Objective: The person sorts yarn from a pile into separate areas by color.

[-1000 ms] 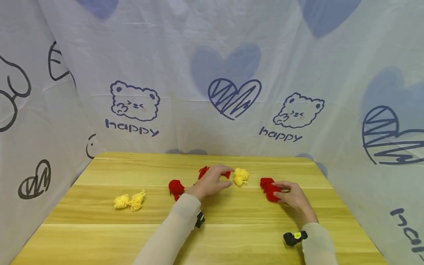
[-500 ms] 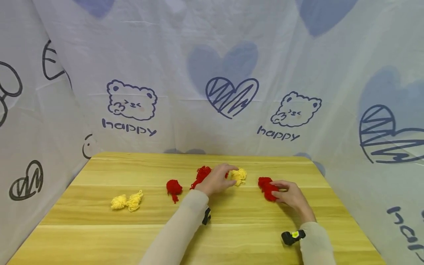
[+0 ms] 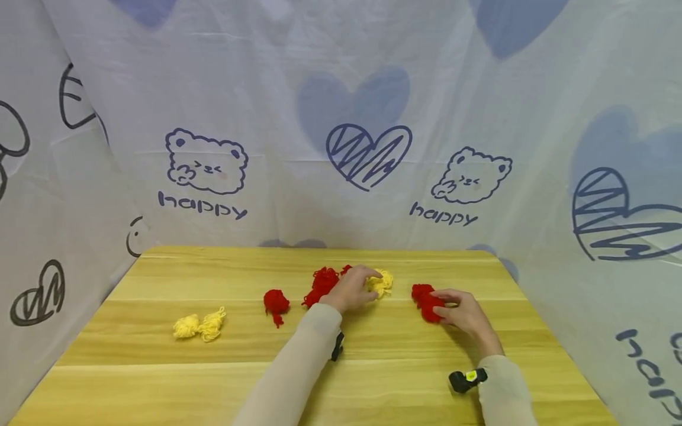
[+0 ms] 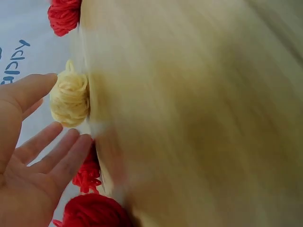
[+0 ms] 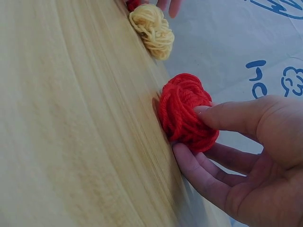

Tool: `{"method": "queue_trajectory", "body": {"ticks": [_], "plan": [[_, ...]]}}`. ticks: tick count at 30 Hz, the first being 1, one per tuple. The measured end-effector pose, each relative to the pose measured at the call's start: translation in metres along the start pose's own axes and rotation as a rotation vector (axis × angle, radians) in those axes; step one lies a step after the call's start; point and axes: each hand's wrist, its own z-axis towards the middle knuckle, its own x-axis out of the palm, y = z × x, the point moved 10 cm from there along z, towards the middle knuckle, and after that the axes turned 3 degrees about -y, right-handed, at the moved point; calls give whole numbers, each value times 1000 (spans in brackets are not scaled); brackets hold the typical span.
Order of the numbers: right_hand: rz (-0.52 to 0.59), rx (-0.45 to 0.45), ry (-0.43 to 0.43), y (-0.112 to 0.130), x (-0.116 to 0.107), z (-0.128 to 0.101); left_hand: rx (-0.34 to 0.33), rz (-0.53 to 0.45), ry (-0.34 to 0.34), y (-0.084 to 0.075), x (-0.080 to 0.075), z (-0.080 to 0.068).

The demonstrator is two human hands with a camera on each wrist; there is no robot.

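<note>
My left hand (image 3: 366, 286) reaches over the wooden table (image 3: 160, 378) to a yellow yarn ball (image 3: 382, 283). In the left wrist view its fingers (image 4: 57, 152) are straight and spread around that yellow ball (image 4: 70, 99), thumb on one side, not closed on it. A loose red yarn bundle (image 3: 321, 283) lies just left of this hand. My right hand (image 3: 442, 309) pinches a red yarn ball (image 3: 425, 299) that rests on the table. In the right wrist view the thumb presses that ball (image 5: 184, 111) from above and the fingers (image 5: 203, 176) sit under it.
Another red yarn ball (image 3: 276, 302) lies left of centre. Two small yellow yarn balls (image 3: 198, 326) lie side by side at the table's left. Printed fabric sheets (image 3: 341, 118) wall off the back and both sides. The table's near half holds only my forearms.
My left hand has slid right, off the loose red bundle and onto the yellow ball, which has shifted a little. My right hand keeps its pinch on the red ball.
</note>
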Motion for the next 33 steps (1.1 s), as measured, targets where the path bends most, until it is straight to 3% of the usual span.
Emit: {"method": "queue_trajectory", "body": {"ticks": [7, 17, 26, 33], "plan": [[0, -4, 5, -1, 0, 1, -29, 42, 29, 1, 7, 4], [7, -1, 4, -1, 0, 1, -61, 53, 3, 5, 9, 3], [11, 1, 0, 0, 0, 1, -85, 3, -15, 6, 5, -1], [12, -4, 0, 1, 0, 0, -97, -92, -51, 10, 2, -4]]}}
